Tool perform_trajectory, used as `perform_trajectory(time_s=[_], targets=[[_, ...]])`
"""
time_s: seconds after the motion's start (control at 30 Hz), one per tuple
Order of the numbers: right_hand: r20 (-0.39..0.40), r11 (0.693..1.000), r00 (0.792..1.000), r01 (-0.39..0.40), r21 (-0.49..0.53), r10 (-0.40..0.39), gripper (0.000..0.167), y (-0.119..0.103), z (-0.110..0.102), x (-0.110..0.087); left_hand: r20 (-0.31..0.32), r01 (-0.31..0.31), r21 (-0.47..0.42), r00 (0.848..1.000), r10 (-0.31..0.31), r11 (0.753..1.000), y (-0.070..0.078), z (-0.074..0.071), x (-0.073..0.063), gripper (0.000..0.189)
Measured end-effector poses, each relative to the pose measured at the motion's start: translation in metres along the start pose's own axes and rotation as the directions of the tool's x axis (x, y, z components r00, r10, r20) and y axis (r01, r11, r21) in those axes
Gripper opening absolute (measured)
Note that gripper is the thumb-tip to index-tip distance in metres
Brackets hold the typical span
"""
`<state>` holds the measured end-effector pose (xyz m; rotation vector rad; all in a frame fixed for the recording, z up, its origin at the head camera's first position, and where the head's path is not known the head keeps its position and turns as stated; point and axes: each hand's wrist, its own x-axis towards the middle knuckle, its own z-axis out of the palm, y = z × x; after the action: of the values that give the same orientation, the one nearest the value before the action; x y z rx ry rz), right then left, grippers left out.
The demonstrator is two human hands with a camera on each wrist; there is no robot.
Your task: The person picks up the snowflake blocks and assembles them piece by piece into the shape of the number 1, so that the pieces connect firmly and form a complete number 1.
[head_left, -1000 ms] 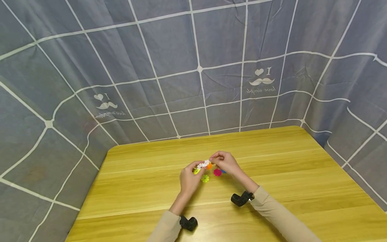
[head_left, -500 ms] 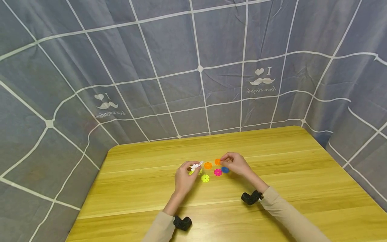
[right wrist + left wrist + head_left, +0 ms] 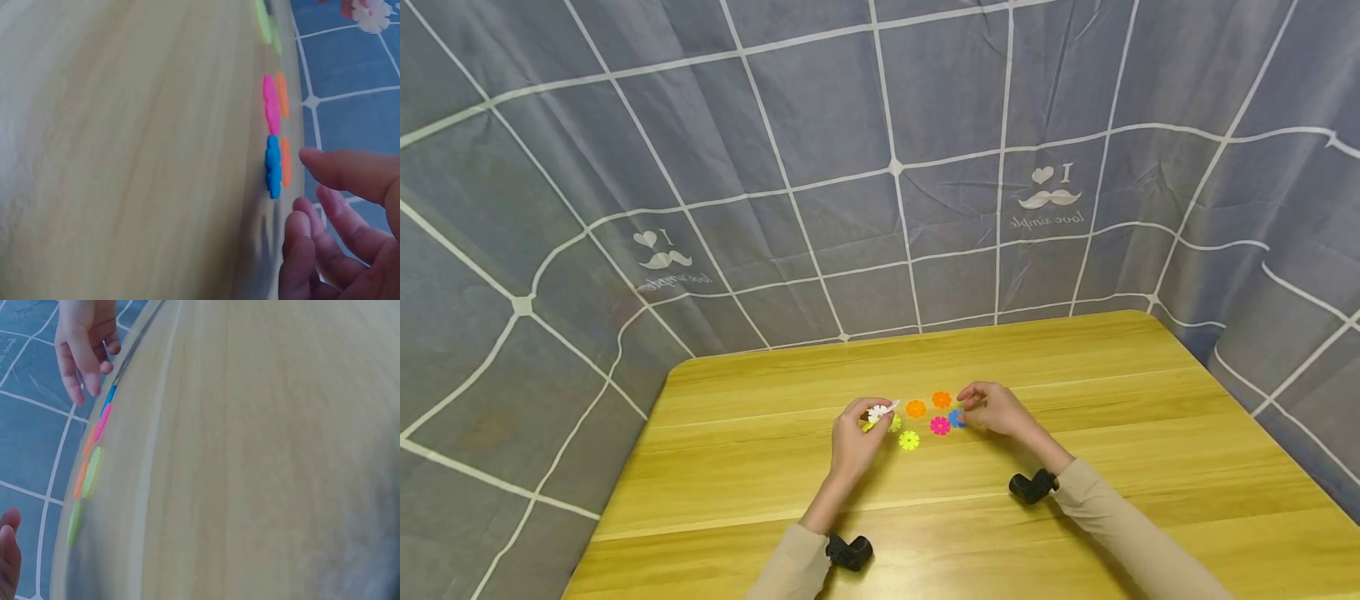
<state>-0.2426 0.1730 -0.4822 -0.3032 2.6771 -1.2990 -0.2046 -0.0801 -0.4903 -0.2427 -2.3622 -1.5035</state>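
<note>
Below the head view's centre, my left hand [image 3: 852, 440] is pinching white notched discs [image 3: 877, 413]; my right hand [image 3: 994, 410] is hovering, fingers released, near the blue disc [image 3: 955, 418].

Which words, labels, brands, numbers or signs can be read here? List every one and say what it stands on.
"I", heart, moustache, "love simple": mirror-reversed, on the right of the grey curtain.
"I", heart, moustache, "love simple": mirror-reversed, further left on the same curtain; its lower words are partly blurred.
Left wrist view: cut-off lettering on the curtain, too blurred to read.
Flower-shaped discs: no readable text.
</note>
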Motion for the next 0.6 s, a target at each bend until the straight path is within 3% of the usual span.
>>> perform_trajectory(time_s=[0.37,0.6], targets=[[0.053,0.986,0.998,-0.035,-0.16,0.044,0.029,-0.0072,0.0044,0.0021,0.01,-0.002,-0.071,1.0,0.003,0.997,0.0013,0.0001,-0.0015,0.013],[0.055,0.976,0.997,-0.036,-0.213,0.049,0.025,-0.0078,0.0045,0.0039,0.023,0.004,-0.059,1.0,-0.002,0.998,-0.0009,-0.0003,-0.0011,0.011]])
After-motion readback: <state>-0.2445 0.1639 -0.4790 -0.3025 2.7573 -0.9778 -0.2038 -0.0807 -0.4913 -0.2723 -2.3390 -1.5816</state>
